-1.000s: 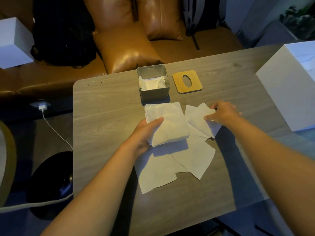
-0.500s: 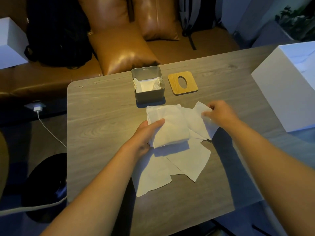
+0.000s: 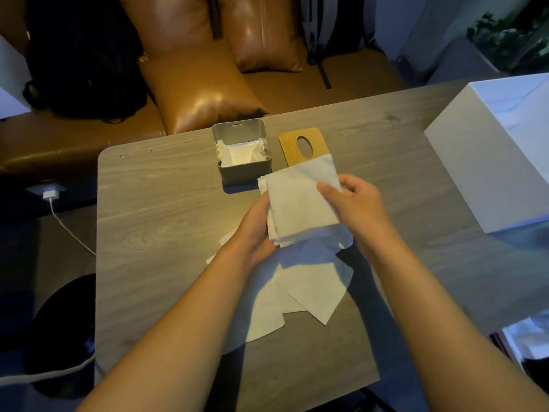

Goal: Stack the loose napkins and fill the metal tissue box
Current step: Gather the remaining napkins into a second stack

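Note:
A small stack of white napkins (image 3: 300,203) is held above the grey wooden table (image 3: 166,203) between both hands. My left hand (image 3: 255,230) grips its lower left edge and my right hand (image 3: 353,203) pinches its right edge, thumb on top. Several loose napkins (image 3: 312,286) lie flat on the table under and in front of the stack. The open metal tissue box (image 3: 242,151) stands just beyond the stack and holds some white napkins. Its wooden lid (image 3: 303,145) with an oval slot lies to the right of the box, partly covered by the stack's far corner.
A large white box (image 3: 490,156) stands on the table at the right. A brown leather sofa (image 3: 202,90) with cushions and a black bag (image 3: 83,60) runs behind the table. A white charger and cable (image 3: 53,200) lie at the left, beside a dark round object.
My right hand has brought a loose napkin from the right onto the stack in my left hand. Both hands now hold the stack, raised and nearer the tissue box.

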